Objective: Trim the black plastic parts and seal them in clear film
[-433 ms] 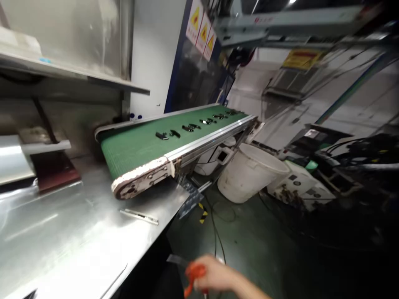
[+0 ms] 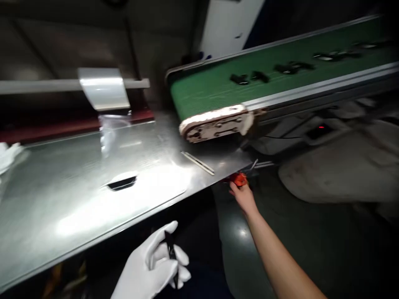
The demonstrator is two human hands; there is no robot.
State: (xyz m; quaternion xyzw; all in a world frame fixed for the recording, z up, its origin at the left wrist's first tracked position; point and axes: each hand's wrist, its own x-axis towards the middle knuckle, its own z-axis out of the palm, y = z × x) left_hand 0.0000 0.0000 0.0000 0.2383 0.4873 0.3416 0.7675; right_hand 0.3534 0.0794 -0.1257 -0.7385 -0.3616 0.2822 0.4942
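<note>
My left hand [image 2: 149, 265], in a white glove, is curled in front of the metal table's edge. Its thumb and fingers close around a thin black part [image 2: 171, 247]. Bare, my right hand [image 2: 243, 195] reaches out past the table's front edge, below the conveyor's end. It grips an orange-handled tool [image 2: 239, 179], whose working end is too blurred to make out. A slim pale stick [image 2: 199, 163] lies on the metal table [image 2: 77, 166] near the tool.
A green conveyor belt [image 2: 205, 95] carries several black parts [image 2: 257, 77]. Clear film hangs from a roll [image 2: 104, 87] at the back. A dark shape [image 2: 122, 183] shows on the tabletop. Something white [image 2: 8, 158] lies at the left edge. A whitish bucket [image 2: 327, 166] stands right.
The view has swung left and down. My right hand, with the orange-handled tool, now reaches out near the table edge. My gloved left hand has come into view holding a black part.
</note>
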